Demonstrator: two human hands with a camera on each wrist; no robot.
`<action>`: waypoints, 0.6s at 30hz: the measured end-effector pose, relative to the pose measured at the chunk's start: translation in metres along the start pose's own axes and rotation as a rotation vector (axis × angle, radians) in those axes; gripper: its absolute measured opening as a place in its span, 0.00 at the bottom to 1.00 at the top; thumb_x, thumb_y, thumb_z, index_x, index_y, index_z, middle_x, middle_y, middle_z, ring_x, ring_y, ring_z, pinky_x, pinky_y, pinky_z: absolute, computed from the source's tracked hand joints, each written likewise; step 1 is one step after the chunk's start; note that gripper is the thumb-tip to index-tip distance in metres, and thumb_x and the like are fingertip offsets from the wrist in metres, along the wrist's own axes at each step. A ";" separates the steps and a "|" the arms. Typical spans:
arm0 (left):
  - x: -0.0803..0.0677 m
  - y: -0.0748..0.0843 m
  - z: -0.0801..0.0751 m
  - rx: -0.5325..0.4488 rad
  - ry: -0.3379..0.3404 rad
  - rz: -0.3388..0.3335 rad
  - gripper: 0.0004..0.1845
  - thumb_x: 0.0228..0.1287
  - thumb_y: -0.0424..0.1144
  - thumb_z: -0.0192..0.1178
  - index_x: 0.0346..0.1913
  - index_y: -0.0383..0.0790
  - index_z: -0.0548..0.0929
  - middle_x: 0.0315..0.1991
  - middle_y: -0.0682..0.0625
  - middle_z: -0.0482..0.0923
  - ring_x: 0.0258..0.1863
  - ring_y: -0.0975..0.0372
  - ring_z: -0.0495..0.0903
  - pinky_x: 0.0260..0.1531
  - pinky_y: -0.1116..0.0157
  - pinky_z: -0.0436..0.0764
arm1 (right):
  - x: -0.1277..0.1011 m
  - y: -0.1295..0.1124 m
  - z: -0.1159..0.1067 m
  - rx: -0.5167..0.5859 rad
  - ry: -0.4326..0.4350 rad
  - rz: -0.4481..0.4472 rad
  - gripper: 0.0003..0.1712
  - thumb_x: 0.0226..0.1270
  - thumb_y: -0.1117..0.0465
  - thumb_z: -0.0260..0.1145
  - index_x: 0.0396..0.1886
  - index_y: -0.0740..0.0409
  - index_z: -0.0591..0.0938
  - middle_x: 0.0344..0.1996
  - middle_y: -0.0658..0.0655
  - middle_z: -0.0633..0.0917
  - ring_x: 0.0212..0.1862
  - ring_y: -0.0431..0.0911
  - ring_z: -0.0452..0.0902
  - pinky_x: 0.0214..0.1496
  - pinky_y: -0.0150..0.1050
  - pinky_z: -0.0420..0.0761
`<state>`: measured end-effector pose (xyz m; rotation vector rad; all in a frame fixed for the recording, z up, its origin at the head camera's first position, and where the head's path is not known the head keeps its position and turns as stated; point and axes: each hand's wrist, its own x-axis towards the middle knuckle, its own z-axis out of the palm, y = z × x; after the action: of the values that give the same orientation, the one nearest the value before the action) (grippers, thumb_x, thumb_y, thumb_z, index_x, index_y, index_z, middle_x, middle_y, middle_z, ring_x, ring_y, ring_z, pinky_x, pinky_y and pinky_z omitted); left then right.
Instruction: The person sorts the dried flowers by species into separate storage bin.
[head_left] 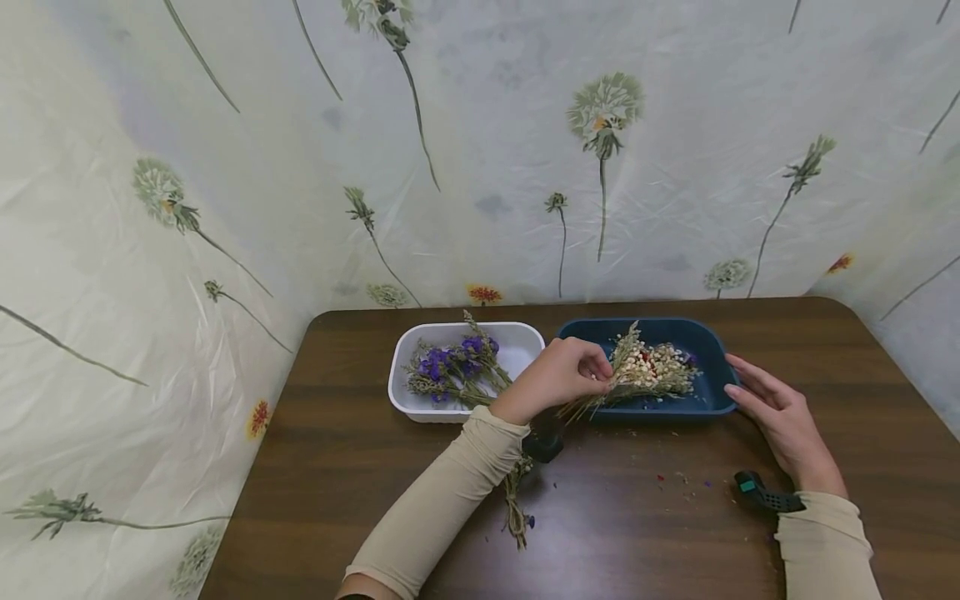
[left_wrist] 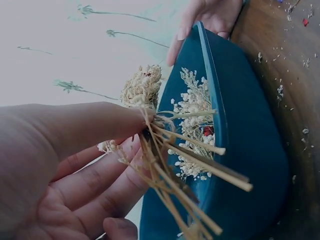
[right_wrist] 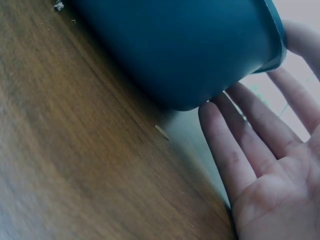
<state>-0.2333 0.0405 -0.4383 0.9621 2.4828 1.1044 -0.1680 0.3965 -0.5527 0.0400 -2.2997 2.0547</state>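
Over the front edge of the blue tray (head_left: 716,398), my left hand (head_left: 566,371) pinches the stems of a bunch of dried flowers (head_left: 648,379) between thumb and fingers. Cut stem ends (left_wrist: 220,177) fan out toward the tray rim in the left wrist view, with a cream flower head behind the thumb. More small white and red dried blooms (left_wrist: 192,125) lie inside the tray. At the tray's right end my right hand (head_left: 776,412) touches the outer wall, its fingers extended along it and the thumb near the rim.
To the left, a white tray (head_left: 401,392) bears purple dried flowers (head_left: 450,362). A tied stem bundle (head_left: 516,517) lies on the brown table (head_left: 337,467) below my left forearm. Petal crumbs (head_left: 682,477) are scattered before the blue tray. A flower-printed curtain (head_left: 487,167) stands behind.
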 end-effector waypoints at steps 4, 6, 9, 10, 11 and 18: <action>0.011 -0.001 0.001 0.025 -0.015 -0.002 0.02 0.66 0.39 0.72 0.37 0.45 0.89 0.33 0.57 0.88 0.31 0.75 0.81 0.36 0.79 0.77 | 0.000 0.001 0.001 0.029 -0.001 0.001 0.32 0.79 0.65 0.60 0.80 0.57 0.66 0.67 0.32 0.75 0.67 0.25 0.65 0.55 0.13 0.74; 0.016 -0.001 0.001 0.048 -0.023 -0.002 0.02 0.66 0.39 0.72 0.37 0.45 0.89 0.33 0.57 0.89 0.30 0.75 0.81 0.36 0.79 0.77 | 0.000 0.001 0.002 0.037 0.001 0.002 0.32 0.79 0.65 0.60 0.79 0.58 0.67 0.67 0.32 0.76 0.67 0.25 0.65 0.55 0.14 0.74; 0.024 -0.002 0.001 0.082 -0.037 0.003 0.02 0.65 0.38 0.72 0.37 0.45 0.89 0.34 0.57 0.89 0.31 0.75 0.81 0.35 0.80 0.76 | 0.000 0.001 0.002 0.036 -0.002 -0.005 0.32 0.79 0.66 0.59 0.79 0.59 0.66 0.68 0.33 0.75 0.67 0.25 0.66 0.56 0.14 0.74; 0.027 -0.002 0.001 0.091 -0.044 0.006 0.02 0.65 0.38 0.72 0.38 0.45 0.89 0.34 0.56 0.89 0.31 0.75 0.81 0.35 0.80 0.76 | 0.000 0.001 0.002 0.036 -0.004 -0.009 0.32 0.79 0.66 0.59 0.79 0.60 0.66 0.68 0.33 0.75 0.67 0.25 0.66 0.56 0.14 0.74; 0.030 -0.002 0.001 0.102 -0.052 0.008 0.02 0.65 0.38 0.72 0.38 0.44 0.89 0.35 0.56 0.89 0.32 0.75 0.81 0.35 0.81 0.76 | 0.000 0.001 0.002 0.034 -0.005 -0.012 0.32 0.79 0.66 0.59 0.79 0.60 0.66 0.69 0.33 0.75 0.67 0.25 0.66 0.56 0.14 0.74; 0.049 0.005 0.002 0.129 -0.108 0.003 0.02 0.66 0.38 0.71 0.38 0.46 0.88 0.34 0.59 0.86 0.32 0.74 0.81 0.34 0.80 0.77 | 0.000 0.001 0.001 0.047 -0.006 -0.024 0.32 0.79 0.67 0.59 0.79 0.61 0.66 0.67 0.33 0.76 0.65 0.24 0.68 0.56 0.14 0.75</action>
<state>-0.2664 0.0762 -0.4349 1.0324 2.4901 0.8768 -0.1683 0.3954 -0.5533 0.0761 -2.2428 2.0999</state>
